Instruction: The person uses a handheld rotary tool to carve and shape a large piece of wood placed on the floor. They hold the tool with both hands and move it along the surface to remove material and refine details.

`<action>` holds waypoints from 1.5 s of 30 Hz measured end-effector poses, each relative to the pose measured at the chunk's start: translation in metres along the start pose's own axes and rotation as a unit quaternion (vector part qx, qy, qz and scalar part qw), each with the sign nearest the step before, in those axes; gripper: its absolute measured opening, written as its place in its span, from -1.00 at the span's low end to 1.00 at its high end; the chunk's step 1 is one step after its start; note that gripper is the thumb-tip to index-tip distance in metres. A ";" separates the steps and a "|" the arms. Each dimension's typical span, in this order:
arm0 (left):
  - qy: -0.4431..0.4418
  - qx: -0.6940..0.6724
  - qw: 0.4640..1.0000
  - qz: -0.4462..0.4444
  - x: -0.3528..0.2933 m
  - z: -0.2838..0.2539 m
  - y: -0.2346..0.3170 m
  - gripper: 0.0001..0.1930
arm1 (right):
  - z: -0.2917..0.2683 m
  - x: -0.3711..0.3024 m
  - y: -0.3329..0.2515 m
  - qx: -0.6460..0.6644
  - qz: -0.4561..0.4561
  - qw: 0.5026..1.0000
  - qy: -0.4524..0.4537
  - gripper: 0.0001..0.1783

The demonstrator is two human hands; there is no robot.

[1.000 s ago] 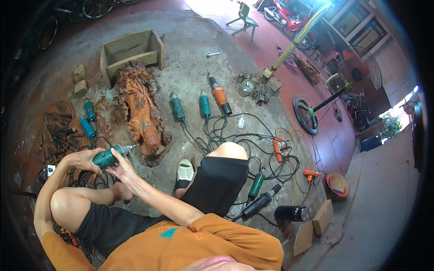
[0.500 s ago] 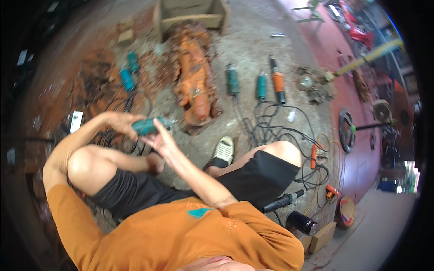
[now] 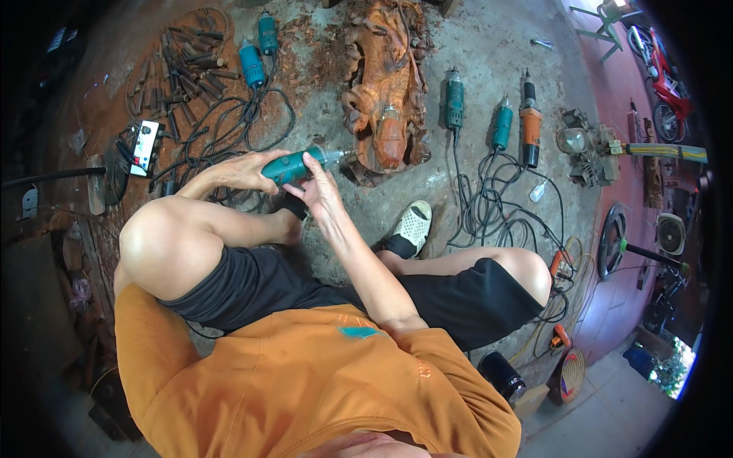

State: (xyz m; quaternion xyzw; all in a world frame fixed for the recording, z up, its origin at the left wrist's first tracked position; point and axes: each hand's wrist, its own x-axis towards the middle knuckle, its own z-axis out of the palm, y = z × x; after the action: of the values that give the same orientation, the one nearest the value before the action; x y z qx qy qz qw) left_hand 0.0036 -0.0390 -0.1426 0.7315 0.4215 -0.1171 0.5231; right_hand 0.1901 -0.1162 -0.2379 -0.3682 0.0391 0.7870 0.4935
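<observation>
A teal die grinder with a metal collet and bit lies level between my two hands, its bit pointing right. My left hand is closed around its rear end. My right hand grips the front part of the body, fingers underneath and a fingertip on top. Just past the bit lies a carved reddish-brown wooden figure, long and knobbly, on the concrete floor. Whether the bit touches the wood I cannot tell. The grinder's cord is partly hidden by my hands and leg.
Left are two teal grinders, a pile of carving bits and a white control box. Right are two teal grinders, an orange grinder and tangled black cords. My shoe stands below the carving.
The view has shifted, so the floor things and my hands appear higher and farther right. Both hands keep their hold on the die grinder, which stays close beside the carving.
</observation>
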 end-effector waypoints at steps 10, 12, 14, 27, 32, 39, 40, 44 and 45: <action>0.031 -0.024 0.999 -0.005 0.012 0.000 -0.005 -0.03 | -0.010 0.028 -0.008 -0.010 0.015 1.000 -0.018 -0.20; 0.034 -0.036 0.999 0.000 0.016 0.002 -0.011 -0.03 | -0.013 0.032 -0.007 -0.008 0.021 1.000 -0.022 -0.19; 0.043 -0.041 0.998 0.012 0.017 0.006 -0.018 -0.03 | -0.016 0.034 -0.005 -0.006 0.023 0.999 -0.027 -0.18; 0.056 -0.089 0.994 0.020 0.017 0.016 -0.023 -0.05 | -0.019 0.036 0.002 -0.005 0.030 1.000 -0.002 -0.22; 0.055 -0.102 0.993 0.027 0.015 0.014 -0.020 -0.06 | -0.023 0.038 0.003 -0.006 0.032 0.999 -0.014 -0.19; 0.060 -0.081 0.994 0.043 0.020 0.019 -0.039 -0.01 | -0.015 0.033 0.000 -0.004 0.041 0.999 0.003 -0.35; 0.063 -0.077 0.994 0.048 0.020 0.020 -0.041 -0.01 | -0.017 0.035 0.002 -0.004 0.042 0.999 -0.003 -0.31; 0.047 -0.088 0.994 0.041 0.019 0.017 -0.031 -0.04 | -0.014 0.029 0.001 -0.007 0.040 0.999 0.015 -0.39; 0.041 -0.095 0.994 0.040 0.020 0.019 -0.036 -0.02 | -0.014 0.029 0.002 -0.007 0.040 0.999 0.016 -0.39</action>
State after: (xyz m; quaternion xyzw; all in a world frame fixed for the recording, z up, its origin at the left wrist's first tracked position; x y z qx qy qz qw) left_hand -0.0060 -0.0421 -0.1871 0.6991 0.4220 -0.0252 0.5766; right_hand 0.1896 -0.1019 -0.2667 -0.3820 0.0559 0.8004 0.4586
